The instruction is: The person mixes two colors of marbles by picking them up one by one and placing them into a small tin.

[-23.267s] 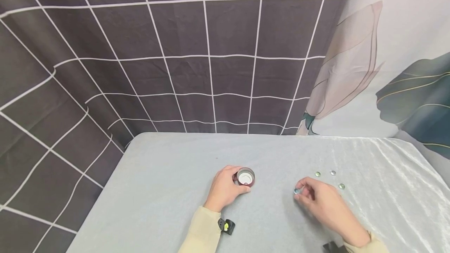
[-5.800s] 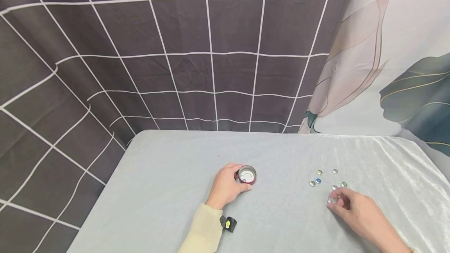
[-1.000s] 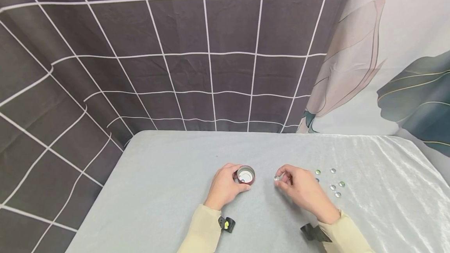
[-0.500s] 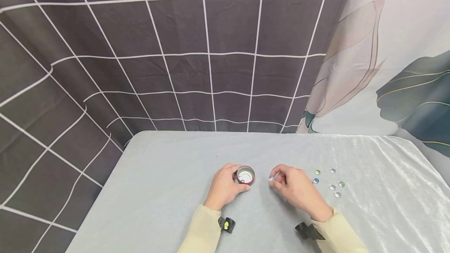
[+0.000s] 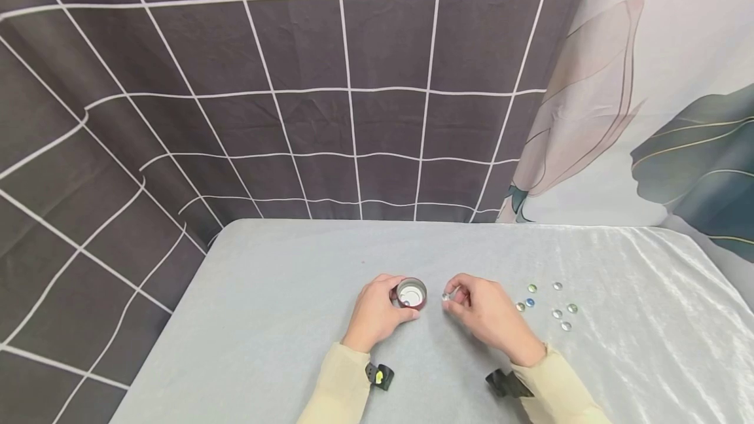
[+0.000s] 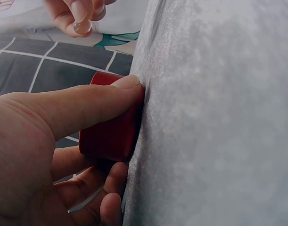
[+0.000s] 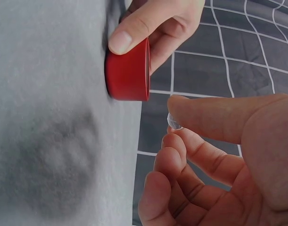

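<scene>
My left hand (image 5: 377,313) grips a small round red tin (image 5: 412,306), which stands open side up on the cloth. A small bead (image 5: 406,303) shows inside it. In the left wrist view, the thumb presses along the side of the red tin (image 6: 111,136). To the right of the tin, my right hand (image 5: 485,313) pinches a clear glass bead (image 5: 446,296) between thumb and finger. This hand is apart from the tin and above the table. The right wrist view shows the clear glass bead (image 7: 174,121) at the thumb tip, partly hidden.
Several loose glass beads lie to the right of my right hand, among them a blue bead (image 5: 530,303), a green bead (image 5: 573,308) and a clear bead (image 5: 566,326). A pale velvety cloth (image 5: 283,293) covers the table. Behind it hangs a dark grid-patterned curtain (image 5: 389,129).
Over the last second my right hand has moved left, bringing the clear glass bead nearer the tin. My left hand has stayed put. More beads lie on the cloth than in the oldest frame.
</scene>
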Available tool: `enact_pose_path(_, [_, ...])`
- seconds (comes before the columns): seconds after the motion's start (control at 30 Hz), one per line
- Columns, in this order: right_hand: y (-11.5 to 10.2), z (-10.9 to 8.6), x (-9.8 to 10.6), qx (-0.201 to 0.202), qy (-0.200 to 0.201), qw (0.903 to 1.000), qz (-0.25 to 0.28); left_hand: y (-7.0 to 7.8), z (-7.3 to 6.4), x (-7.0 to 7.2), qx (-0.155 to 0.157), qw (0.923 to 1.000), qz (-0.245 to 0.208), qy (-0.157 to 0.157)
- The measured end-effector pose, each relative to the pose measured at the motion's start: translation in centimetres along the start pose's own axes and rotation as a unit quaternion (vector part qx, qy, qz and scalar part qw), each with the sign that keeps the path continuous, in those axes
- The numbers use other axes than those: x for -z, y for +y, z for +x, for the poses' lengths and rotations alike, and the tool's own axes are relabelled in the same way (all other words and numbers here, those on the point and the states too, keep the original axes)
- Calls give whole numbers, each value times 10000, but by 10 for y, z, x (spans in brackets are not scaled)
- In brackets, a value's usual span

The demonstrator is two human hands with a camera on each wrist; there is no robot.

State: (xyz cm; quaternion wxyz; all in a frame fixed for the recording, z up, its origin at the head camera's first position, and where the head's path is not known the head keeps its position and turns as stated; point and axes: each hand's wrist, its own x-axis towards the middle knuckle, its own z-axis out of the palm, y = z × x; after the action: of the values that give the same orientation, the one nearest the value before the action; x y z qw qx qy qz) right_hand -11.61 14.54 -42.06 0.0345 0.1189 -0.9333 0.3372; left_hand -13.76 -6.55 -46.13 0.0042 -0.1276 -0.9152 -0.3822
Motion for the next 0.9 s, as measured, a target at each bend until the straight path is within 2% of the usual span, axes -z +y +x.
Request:
enact_pose_path(0.7, [-9,8,-12,-65,-132,9998,161,0,1,-1,49,10000,76,1])
enact_pose_path(0.9, [-11,10,-15,-90,-154,9997,177,1,0,0,-57,10000,63,29])
